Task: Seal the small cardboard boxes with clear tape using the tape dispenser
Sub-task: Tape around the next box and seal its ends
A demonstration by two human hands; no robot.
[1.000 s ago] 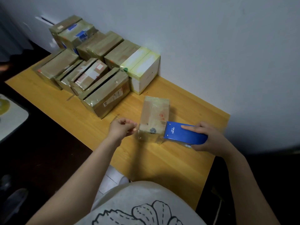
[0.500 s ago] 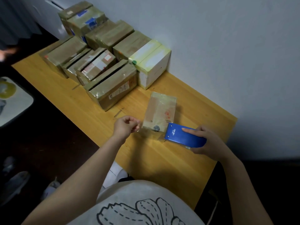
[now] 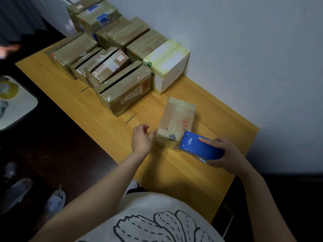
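The wooden surface [image 3: 174,172] runs along the wall, with a crowd of taped boxes [image 3: 122,88] packed at its eleven o'clock end. Nearer the person lies the small cardboard box [image 3: 176,119] (glossy with clear tape), apart from the rest. The blue tape dispenser [image 3: 199,149] touches its five o'clock corner, the right hand [image 3: 225,154] clamped round it, forefinger along the top. At the box's eight o'clock the left hand [image 3: 141,138] hovers just beside it, fingers loose, holding nothing
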